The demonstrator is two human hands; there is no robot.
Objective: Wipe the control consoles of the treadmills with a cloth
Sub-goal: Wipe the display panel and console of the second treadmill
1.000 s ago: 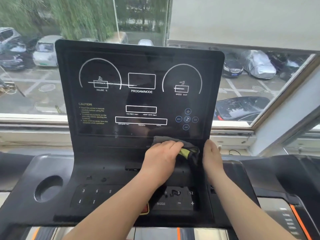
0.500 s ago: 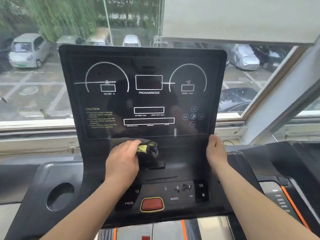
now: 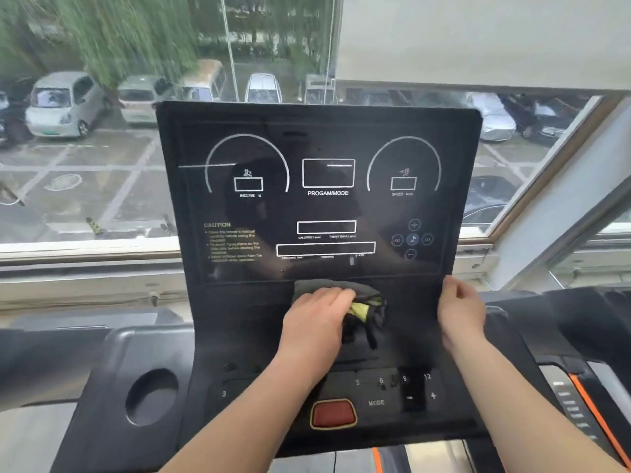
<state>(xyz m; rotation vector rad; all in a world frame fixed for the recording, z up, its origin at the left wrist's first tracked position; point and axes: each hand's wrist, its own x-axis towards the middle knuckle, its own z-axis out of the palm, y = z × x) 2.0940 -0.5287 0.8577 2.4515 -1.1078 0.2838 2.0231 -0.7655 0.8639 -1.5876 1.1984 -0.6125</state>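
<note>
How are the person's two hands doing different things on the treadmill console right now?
The left hand presses a dark cloth with a yellow patch against the console, while the right hand holds no cloth. The left hand lies flat on the strip below the display; the right hand grips the console's right edge. The left hand sits near the middle, the right at the side. Both are bare and touch the console.
</note>
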